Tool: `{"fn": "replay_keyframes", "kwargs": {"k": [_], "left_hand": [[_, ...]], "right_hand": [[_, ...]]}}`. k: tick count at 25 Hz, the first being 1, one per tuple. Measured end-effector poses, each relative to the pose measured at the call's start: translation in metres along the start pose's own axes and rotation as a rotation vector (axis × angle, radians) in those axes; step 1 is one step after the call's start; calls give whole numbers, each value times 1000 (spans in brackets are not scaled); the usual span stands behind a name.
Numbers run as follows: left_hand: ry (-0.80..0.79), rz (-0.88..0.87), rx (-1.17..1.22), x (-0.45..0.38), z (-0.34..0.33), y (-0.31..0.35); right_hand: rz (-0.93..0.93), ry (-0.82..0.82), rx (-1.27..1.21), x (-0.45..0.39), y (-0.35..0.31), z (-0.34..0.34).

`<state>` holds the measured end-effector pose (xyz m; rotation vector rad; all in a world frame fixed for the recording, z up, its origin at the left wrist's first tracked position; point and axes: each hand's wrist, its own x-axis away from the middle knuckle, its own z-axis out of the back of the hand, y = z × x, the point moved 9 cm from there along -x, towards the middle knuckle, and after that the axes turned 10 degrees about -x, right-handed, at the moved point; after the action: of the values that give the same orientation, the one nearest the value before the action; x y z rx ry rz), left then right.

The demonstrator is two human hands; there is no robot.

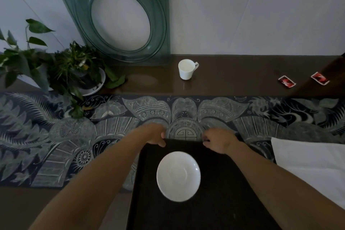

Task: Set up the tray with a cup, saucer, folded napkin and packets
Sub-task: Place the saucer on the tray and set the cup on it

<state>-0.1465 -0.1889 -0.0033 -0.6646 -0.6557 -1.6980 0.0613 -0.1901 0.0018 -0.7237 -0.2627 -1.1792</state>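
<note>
Both bare forearms reach forward from the near edge of the desk [233, 73], converging on the far rim of a dark tray [224, 192] that lies at the desk's near middle. Left hand [155, 134] curls over the tray's far left corner, thumb on top of the rim, its grip narrow and holding the tray. Right hand [217, 141] clasps the far right part of the same rim, fingers bent down over it, also holding the tray. On the tray sits a white saucer [178, 176], toward its left side. A white cup [186, 69] stands upright near the desk's far edge, handle to the right, well apart from the tray. Two red packets [287, 81] lie toward the far right corner. A white napkin [309, 162] lies at the right edge, just beside the tray. Potted plants [74, 73] occupy the far left corner on a patterned runner [56, 136].
</note>
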Motion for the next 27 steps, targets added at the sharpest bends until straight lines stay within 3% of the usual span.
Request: {"fn": "replay_keyframes", "kwargs": {"k": [8,14,17,21,27], "left_hand": [[103,74,-88,-103,145,-10],[257,157,-166,-157,223,-23],[297,196,-132,-179,239,-33],[374,113,-13,-207,239,-32],[507,6,-22,-212,239,-17]], "right_hand": [[-48,118,350,-107,22,141],[-80,210,403,-181,37,208],[-59,281,336,-212,41,222],[20,343,265,-242,37,220],[107,495,258,-238,26,222]]}}
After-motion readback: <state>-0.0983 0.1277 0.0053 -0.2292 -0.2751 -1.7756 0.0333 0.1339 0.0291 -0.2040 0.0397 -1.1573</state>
